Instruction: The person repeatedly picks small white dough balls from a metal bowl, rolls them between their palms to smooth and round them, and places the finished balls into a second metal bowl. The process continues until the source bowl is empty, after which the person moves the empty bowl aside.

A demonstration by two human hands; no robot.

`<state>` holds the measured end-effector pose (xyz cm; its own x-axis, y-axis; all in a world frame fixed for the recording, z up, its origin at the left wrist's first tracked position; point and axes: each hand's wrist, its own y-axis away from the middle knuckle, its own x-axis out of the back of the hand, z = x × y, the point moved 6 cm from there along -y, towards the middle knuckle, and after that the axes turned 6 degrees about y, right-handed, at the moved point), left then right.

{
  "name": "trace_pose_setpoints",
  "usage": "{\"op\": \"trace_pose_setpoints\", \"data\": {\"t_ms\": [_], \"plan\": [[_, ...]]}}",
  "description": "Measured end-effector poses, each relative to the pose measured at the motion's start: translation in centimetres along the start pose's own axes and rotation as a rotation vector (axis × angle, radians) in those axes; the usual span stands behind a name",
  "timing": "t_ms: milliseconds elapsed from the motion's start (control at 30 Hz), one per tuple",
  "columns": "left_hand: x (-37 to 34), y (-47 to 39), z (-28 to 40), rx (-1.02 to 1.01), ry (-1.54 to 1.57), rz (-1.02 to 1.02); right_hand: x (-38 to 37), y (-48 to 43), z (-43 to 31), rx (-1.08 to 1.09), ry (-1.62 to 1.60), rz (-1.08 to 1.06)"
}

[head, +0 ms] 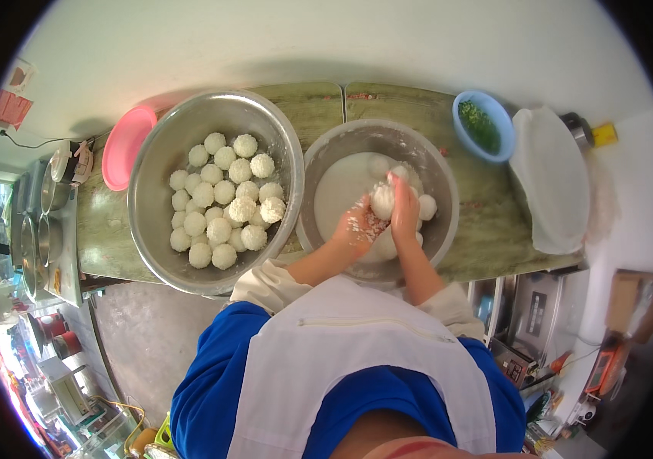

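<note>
Between my two palms is a round white ball (383, 201) with grains clinging to it. My left hand (359, 225) cups it from the lower left, its palm and fingers speckled with white grains. On the other side, my right hand (404, 207) presses flat with fingers extended. Both hands are over a metal basin (447, 172) that holds whitish grains or liquid, which I cannot tell apart. Several smoother white balls (427, 207) lie in it, partly hidden by my right hand. To the left, a larger steel basin (148, 229) contains many grain-coated white balls (224, 192).
A pink plastic basin (125, 149) stands at the table's left. Toward the back right is a blue bowl (504, 123) of chopped greens (477, 127), beside a white-covered tray-like object (553, 189). The wooden-patterned table (493, 229) meets the wall behind.
</note>
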<state>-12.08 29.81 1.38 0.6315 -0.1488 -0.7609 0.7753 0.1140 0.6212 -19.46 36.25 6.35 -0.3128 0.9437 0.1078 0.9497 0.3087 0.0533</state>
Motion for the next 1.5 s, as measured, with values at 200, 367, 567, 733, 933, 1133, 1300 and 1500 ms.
{"op": "trace_pose_setpoints", "data": {"t_ms": [200, 367, 567, 733, 933, 1133, 1300, 1500], "plan": [[-0.6, 0.4, 2.0, 0.188, 0.186, -0.071, -2.3, 4.7, -2.3, 0.458, 0.244, -0.041], [1.7, -0.7, -0.2, 0.05, 0.061, 0.114, -2.5, 2.7, 0.1, 0.314, 0.368, -0.009], [0.1, -0.9, -0.3, 0.497, 0.167, -0.537, -1.2, 0.1, 4.9, -0.481, -0.384, -0.165], [3.6, -2.0, 2.9, 0.112, 0.003, 0.159, -0.7, 2.1, 4.9, -0.778, -0.366, -0.225], [1.0, 0.1, 1.6, 0.22, -0.126, -0.002, -0.8, 0.9, 4.9, -0.323, -0.183, -0.122], [0.8, 1.1, 2.7, 0.064, -0.505, 0.256, 1.2, 1.1, 5.5, -0.705, -0.444, 0.044], [0.4, 1.3, 3.6, -0.008, -0.425, 0.083, 0.0, 2.6, 1.8, -0.582, -0.372, -0.202], [0.9, 1.8, 4.3, -0.017, -0.408, 0.003, 1.2, 0.5, 3.7, -0.432, 0.037, -0.26]]}}
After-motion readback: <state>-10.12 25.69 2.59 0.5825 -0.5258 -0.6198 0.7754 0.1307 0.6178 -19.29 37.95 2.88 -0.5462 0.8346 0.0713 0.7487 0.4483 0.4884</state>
